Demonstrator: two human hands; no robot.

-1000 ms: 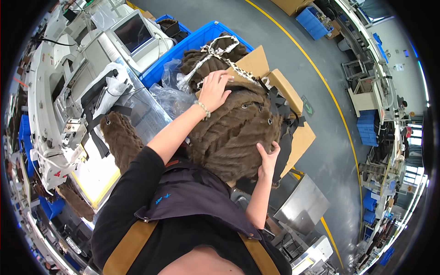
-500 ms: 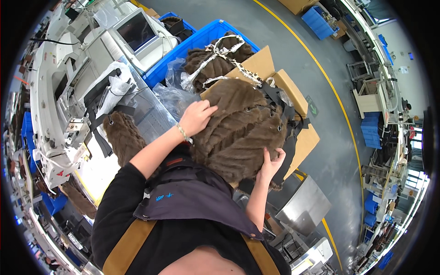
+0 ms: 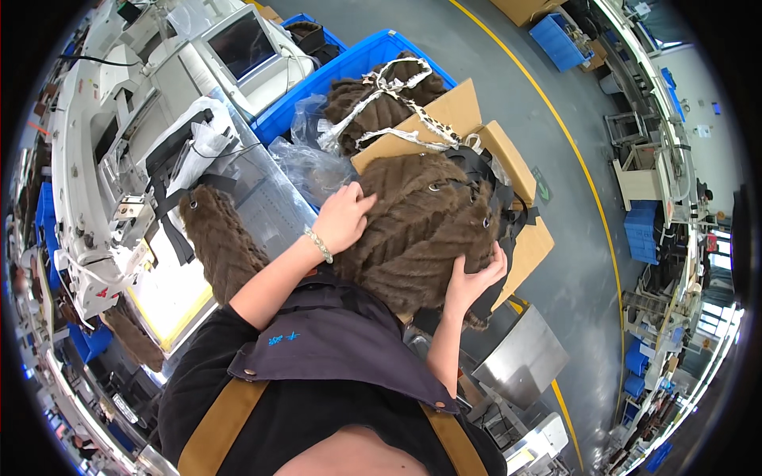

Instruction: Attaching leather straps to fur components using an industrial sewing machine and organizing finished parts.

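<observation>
A brown fur piece (image 3: 413,238) with pleat-like ridges and several metal eyelets lies bunched in front of me, over the near part of an open cardboard box (image 3: 468,111). My left hand (image 3: 343,218) is at its left side, fingers bent into the fur; the thumb is hidden. At the lower right edge, my right hand (image 3: 476,282) has its thumb on top and its fingers round the side, with fur between them. Black straps (image 3: 480,166) lie along the fur's right side. A second, narrow brown fur piece (image 3: 218,238) with an eyelet is left of my left forearm.
Beyond the box stands a blue bin (image 3: 389,47) with more brown fur and whitish strips. Clear plastic bags (image 3: 313,170) lie beside it. At left is a white machine (image 3: 87,190) with a screen (image 3: 240,47). A metal plate (image 3: 524,353) sits at lower right.
My right hand's fingers have spread farther from the thumb, to the right along the fur's edge. The fur looks more rounded, its ridges shifted. My left hand stays at the left side.
</observation>
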